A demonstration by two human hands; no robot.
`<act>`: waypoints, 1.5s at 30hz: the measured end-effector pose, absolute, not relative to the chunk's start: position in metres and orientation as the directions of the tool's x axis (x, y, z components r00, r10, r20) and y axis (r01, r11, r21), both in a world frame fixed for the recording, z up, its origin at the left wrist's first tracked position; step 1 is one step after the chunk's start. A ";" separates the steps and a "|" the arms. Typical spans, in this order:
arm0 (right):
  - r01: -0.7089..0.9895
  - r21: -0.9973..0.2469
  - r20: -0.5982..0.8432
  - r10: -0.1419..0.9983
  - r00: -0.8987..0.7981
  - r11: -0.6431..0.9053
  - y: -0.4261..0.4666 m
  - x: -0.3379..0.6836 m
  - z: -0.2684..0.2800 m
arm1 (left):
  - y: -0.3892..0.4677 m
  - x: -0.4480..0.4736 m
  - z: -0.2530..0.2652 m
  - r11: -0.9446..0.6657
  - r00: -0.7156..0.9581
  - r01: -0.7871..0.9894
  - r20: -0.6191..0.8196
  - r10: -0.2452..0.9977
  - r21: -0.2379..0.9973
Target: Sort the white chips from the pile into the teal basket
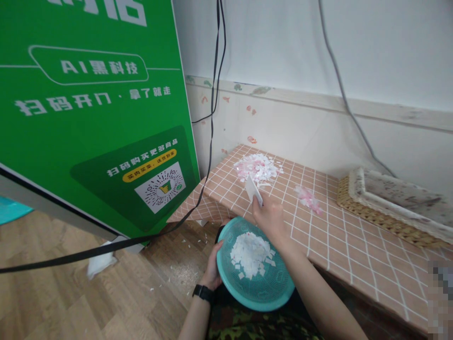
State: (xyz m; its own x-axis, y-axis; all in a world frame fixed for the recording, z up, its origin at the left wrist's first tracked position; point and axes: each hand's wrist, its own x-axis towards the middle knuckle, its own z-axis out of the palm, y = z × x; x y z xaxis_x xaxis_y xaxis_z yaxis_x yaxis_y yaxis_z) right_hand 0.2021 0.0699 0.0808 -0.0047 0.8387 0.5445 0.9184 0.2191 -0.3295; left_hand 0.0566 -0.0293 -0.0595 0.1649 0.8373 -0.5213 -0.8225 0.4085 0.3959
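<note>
My left hand grips the rim of a turquoise plastic colander, its fingers partly hidden behind the rim. Inside the colander lies a heap of small white paper pieces. Over the table edge, my right hand pinches a flat white card, tilted upward. Just beyond the card's tip, a pile of white and pinkish paper scraps is spread on the checked tablecloth. Right of that hand sits a smaller clump of pink scraps.
A wicker basket with a cloth lining stands against the wall at right. On the left rises a green cabinet with printed signs. A black cable hangs down and crosses in front. White bits lie on the wooden floor.
</note>
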 end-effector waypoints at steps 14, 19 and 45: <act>0.837 -0.430 0.509 0.856 -0.085 0.339 0.075 0.202 0.081 | -0.029 0.060 -0.064 0.438 0.199 -0.801 -0.508 0.838 0.407; 0.798 -0.399 0.473 0.847 -0.243 0.452 0.071 0.197 0.074 | -0.029 0.062 -0.063 0.414 0.187 -0.816 -0.495 0.849 0.403; 0.554 -0.763 0.427 0.903 0.046 0.333 0.067 0.229 0.090 | -0.033 0.077 -0.061 0.498 0.247 -0.767 -0.531 0.811 0.405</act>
State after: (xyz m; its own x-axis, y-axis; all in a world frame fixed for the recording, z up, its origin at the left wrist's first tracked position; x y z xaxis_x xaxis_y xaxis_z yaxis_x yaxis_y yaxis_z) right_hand 0.2289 0.0673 0.0896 0.0456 0.9032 0.4268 0.5537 0.3327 -0.7633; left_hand 0.0768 -0.0330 -0.0609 0.2469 0.8107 -0.5308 -0.7666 0.4985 0.4048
